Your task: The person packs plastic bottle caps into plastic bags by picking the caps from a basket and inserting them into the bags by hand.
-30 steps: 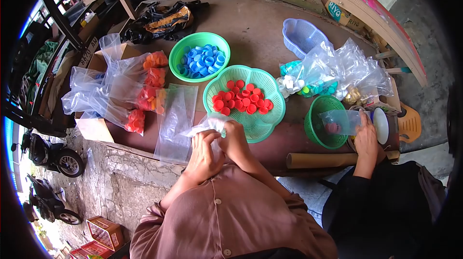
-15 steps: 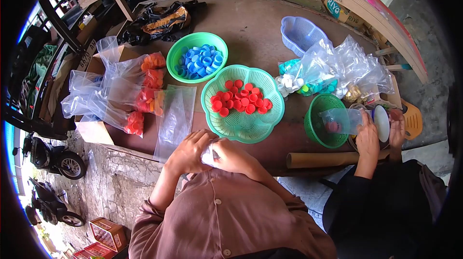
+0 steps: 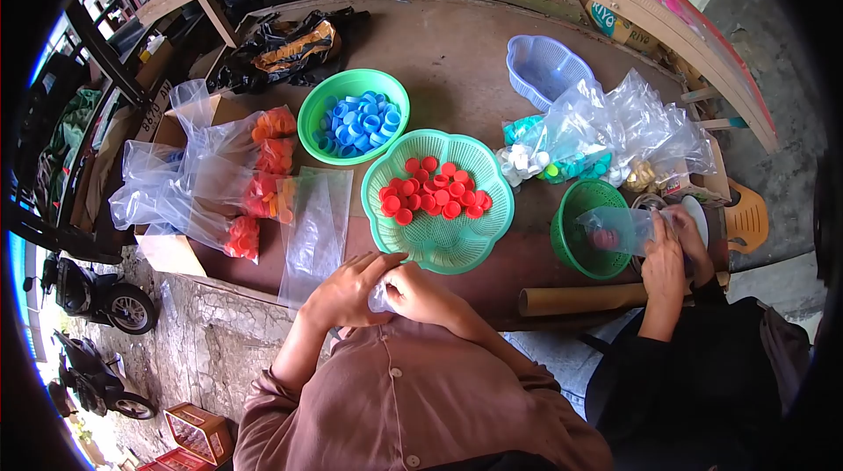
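My left hand (image 3: 349, 288) and my right hand (image 3: 423, 294) meet in front of my chest, fingers closed around a crumpled clear plastic bag (image 3: 379, 298). Only a small part of the bag shows between them. Just beyond them stands a mint-green basket (image 3: 421, 247) with red caps (image 3: 435, 190) inside. A green bowl (image 3: 309, 124) of blue caps (image 3: 358, 122) sits behind it to the left. Flat clear plastic bags (image 3: 316, 225) lie on the table to the left of my hands.
Clear bags of red and orange caps (image 3: 268, 181) fill a box at left. Bags of other caps (image 3: 580, 159) lie at right, near a lavender basket (image 3: 549, 71). A co-worker's hands (image 3: 665, 265) hold a plastic bag over a green basket (image 3: 566, 247). A cardboard tube (image 3: 580, 298) lies along the front edge.
My hands stay together on the plastic bag, with a slight shift in their grip. The co-worker's far hand has moved left towards the other hand. The view has tilted slightly.
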Motion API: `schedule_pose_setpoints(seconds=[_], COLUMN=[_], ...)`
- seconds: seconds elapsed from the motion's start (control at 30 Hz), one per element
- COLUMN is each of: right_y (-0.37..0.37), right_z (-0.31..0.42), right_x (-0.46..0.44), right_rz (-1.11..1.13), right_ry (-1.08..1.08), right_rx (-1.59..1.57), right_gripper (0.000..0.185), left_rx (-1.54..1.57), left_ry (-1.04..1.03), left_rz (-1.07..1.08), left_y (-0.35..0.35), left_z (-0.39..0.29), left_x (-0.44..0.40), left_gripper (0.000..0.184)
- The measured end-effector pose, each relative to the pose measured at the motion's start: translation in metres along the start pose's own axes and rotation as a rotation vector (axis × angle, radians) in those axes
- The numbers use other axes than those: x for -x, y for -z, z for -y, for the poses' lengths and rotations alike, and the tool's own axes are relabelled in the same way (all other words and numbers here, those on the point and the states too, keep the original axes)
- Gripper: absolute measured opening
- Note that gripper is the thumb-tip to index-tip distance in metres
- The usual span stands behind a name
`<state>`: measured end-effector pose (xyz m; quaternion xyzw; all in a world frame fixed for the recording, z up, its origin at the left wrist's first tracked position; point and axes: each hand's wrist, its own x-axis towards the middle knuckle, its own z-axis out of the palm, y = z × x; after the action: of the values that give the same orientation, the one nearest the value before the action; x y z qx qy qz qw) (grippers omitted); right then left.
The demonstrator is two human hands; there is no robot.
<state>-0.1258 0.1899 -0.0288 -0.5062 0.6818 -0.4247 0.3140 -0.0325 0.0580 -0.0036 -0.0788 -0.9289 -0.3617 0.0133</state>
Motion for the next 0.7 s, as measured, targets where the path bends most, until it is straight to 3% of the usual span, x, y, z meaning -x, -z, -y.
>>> schedule_pose_setpoints(seconds=[0.03,0.17,0.2,0.3,0.37,0.43,0.53,0.7], right_y=[0.0,-0.001,-0.001,0.012,0.019,0.022,0.019,0.025], right_z=[-0.001,-0.01,-0.022,-0.01,0.002,0.006,0.005,0.009], right_x=[-0.001,-0.002,-0.004,-0.002,-0.002,-0.002,-0.007,-0.008], right_rz=[-0.003,-0.105,-0.087,0.07,0.039,0.285,0.261,0.345], right_ry=[-0.093,0.156,0.241,0.245,0.339,0.028,0.026,0.012], right_rx=[-0.039,0.019,0.208,0.253,0.224,0.076,0.147,0.159], right_gripper=[0.011,0.015,0.017,0.017,0.017,0.015,0.017,0.017], left_rx=[-0.004,-0.004,-0.025,-0.09,-0.061,0.079,0.228,0.163], left_ry=[-0.002,-0.019,-0.003,0.01,-0.059,-0.066,0.069,0.034], left_rz=[-0.003,-0.028,-0.026,-0.051,-0.081,0.022,0.131,0.091], left_y=[0.0,-0.002,-0.001,0.007,0.009,0.006,0.012,0.007], left_z=[0.0,0.005,0.006,-0.004,-0.005,-0.001,-0.003,-0.001], left_x=[-0.001,-0.002,-0.002,-0.007,-0.01,-0.009,-0.011,-0.01], left_gripper=[0.086,0.087,0.088,0.089,0.091,0.09,0.089,0.089])
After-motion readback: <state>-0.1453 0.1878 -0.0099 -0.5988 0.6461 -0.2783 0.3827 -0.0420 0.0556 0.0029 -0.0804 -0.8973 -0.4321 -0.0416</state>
